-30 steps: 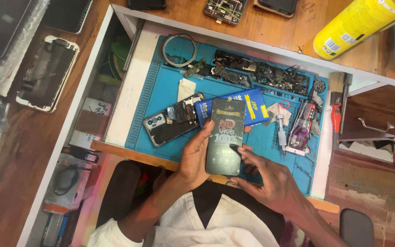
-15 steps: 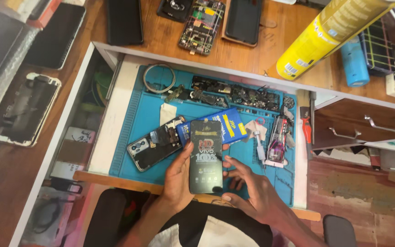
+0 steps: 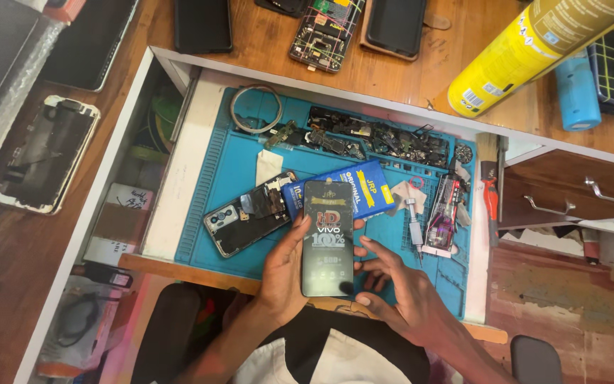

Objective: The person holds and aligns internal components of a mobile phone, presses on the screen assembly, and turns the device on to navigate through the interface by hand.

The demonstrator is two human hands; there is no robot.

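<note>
A dark phone screen panel (image 3: 327, 238) with printed film on its face stands upright between both hands above the blue work mat (image 3: 214, 178). My left hand (image 3: 283, 274) grips its left edge. My right hand (image 3: 396, 291) holds its lower right corner, fingers spread behind it. An opened phone (image 3: 246, 213) with its back off lies on the mat just left of the panel. A blue flat box (image 3: 371, 188) lies behind the panel.
Loose phone parts (image 3: 371, 139) and a metal ring (image 3: 256, 109) lie along the mat's far edge; small tools (image 3: 445, 213) lie at its right. A yellow spray can (image 3: 534, 50), a blue bottle (image 3: 575, 89) and several phones (image 3: 321, 28) rest on the wooden desk. A white-framed phone (image 3: 44, 153) lies far left.
The view has tilted so more of the desk top shows. Both hands keep hold of the screen panel, which stays over the mat's near edge.
</note>
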